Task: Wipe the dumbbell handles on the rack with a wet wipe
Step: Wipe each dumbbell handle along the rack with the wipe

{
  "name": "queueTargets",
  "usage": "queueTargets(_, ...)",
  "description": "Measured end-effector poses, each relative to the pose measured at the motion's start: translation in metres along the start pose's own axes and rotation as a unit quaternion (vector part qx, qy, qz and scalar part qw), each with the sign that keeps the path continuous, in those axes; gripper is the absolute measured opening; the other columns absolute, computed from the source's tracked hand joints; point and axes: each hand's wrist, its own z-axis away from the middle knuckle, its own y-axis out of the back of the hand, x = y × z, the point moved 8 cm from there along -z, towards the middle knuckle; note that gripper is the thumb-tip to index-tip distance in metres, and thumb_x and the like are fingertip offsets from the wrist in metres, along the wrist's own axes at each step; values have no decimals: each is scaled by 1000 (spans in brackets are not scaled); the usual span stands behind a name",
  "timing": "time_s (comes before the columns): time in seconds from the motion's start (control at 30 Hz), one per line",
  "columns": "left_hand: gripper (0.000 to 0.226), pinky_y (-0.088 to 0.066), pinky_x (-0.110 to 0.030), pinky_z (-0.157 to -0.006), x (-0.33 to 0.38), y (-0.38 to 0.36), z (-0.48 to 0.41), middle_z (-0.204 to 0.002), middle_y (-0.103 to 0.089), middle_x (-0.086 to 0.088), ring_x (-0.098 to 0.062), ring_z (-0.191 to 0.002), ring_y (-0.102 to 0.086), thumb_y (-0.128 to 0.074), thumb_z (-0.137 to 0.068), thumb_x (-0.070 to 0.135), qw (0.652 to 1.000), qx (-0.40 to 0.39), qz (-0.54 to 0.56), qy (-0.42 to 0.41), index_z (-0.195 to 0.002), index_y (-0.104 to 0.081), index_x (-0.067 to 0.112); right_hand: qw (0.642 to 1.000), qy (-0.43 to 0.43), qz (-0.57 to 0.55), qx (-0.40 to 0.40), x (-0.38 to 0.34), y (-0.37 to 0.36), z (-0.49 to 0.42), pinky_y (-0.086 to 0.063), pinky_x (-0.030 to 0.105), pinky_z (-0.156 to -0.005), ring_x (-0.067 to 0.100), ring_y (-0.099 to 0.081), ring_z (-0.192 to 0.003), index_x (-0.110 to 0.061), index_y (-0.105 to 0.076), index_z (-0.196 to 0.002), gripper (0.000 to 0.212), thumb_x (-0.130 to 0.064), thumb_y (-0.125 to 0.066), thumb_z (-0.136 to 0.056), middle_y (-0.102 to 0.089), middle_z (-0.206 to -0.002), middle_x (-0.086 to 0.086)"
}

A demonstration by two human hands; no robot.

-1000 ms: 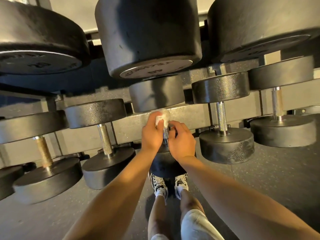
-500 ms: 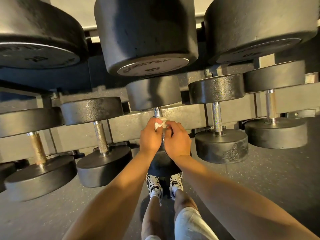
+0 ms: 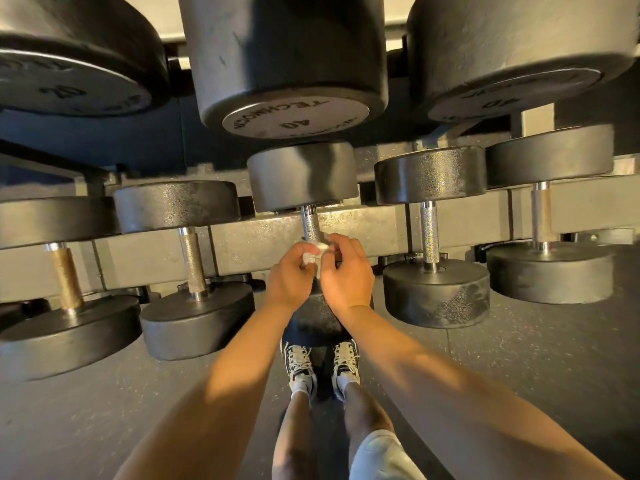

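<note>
Pinching crumpled white wet wipe point(image 3: 313, 253) on knurled steel dumbbell handle point(image 3: 310, 224) with left hand point(image 3: 290, 277) and right hand point(image 3: 347, 271); could snag on knurling and tear.

A left hand point(image 3: 291, 275) and right hand point(image 3: 348, 271) meet side by side, both holding a wet wipe point(image 3: 311, 252) on the handle point(image 3: 310, 223) of the middle dumbbell point(image 3: 303, 176) on the lower rack rail point(image 3: 256, 237), with two neighbouring dumbbells point(image 3: 431, 174) on either side, three upper dumbbells point(image 3: 284, 53) overhead, and shoes point(image 3: 299, 365) on the floor point(image 3: 519, 358) beneath.

wet wipe point(image 3: 313, 253) mostly under fingers point(image 3: 343, 244), lower handle point(image 3: 310, 225) hidden
</note>
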Motion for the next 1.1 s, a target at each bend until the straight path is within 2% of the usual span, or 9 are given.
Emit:
queueTargets(0.23,34,-43,-2,-80,38,15,-11,-110,-63,10,-1,-93,-58,-49,-98,-2,996,73,52,-25,-118,-64,22,999,2,-45,14,5,0,-1,-50,35,-86,16,-59,-97,-28,-64,-119,27,-22,-51,-97,-61,-108,-6)
queueTargets(0.4,31,-41,-1,-60,43,11,-18,-112,-61,4,1,-83,-56,-48,-101,9,993,100,65,28,-124,-60,27,996,5,-83,33,9,2,-3,-44,25,-86,13,-58,-98,-22,-67,-118,26,-13,-54,-98,-61,-113,-2)
queueTargets(0.47,32,-45,-5,-64,39,10,-8,-107,-64,6,1,-83,-58,-49,-101,12,995,83,57,24,-120,-61,34,995,0,-91,31,11,2,-4,-45,26,-86,12,-57,-96,-21,-68,-116,24,-13,-55,-98,-61,-112,-1)
queueTargets(0.57,34,-58,-35,-82,25,2,4,-101,-68,4,-15,-89,-66,-52,-100,13,998,29,33,45,-114,-60,42,996,14,-82,21,10,2,-4,-46,26,-81,11,-57,-93,-20,-67,-113,20,-14,-55,-98,-61,-110,-2)
queueTargets(0.63,31,-56,-42,-90,17,-4,11,-104,-69,2,-18,-92,-65,-54,-99,16,998,-6,-9,66,-117,-62,41,998,36,-55,14,8,2,-4,-49,27,-79,11,-57,-92,-20,-67,-115,21,-13,-57,-97,-61,-110,-2)
queueTargets(0.77,29,-53,-38,-92,14,-3,17,-113,-69,-3,-20,-99,-63,-54,-98,17,995,-22,-60,80,-115,-65,36,999,53,-7,5,6,-1,-5,-46,24,-76,8,-52,-87,-20,-66,-114,21,-12,-58,-96,-59,-109,-1)
queueTargets(0.9,26,-45,-13,-65,35,9,8,-109,-68,-1,-6,-82,-59,-49,-103,19,998,33,-42,32,-121,-64,30,999,47,-16,14,10,-1,-8,-40,15,-72,7,-54,-89,-23,-66,-111,19,-14,-59,-96,-60,-111,-3)
queueTargets(1.0,33,-44,-22,-83,54,16,-4,-122,-67,-6,-12,-100,-57,-46,-104,21,996,70,-46,-12,-134,-61,22,999,39,-26,19,11,0,-8,-38,10,-73,8,-56,-92,-24,-66,-110,17,-16,-58,-98,-59,-112,-4)
queueTargets(1.1,32,-50,-32,-92,52,10,-4,-124,-66,-7,-18,-106,-60,-47,-103,17,998,67,-21,-4,-131,-61,23,998,37,-38,15,10,-1,-8,-45,20,-82,8,-57,-95,-24,-66,-112,18,-17,-57,-99,-60,-113,-5)
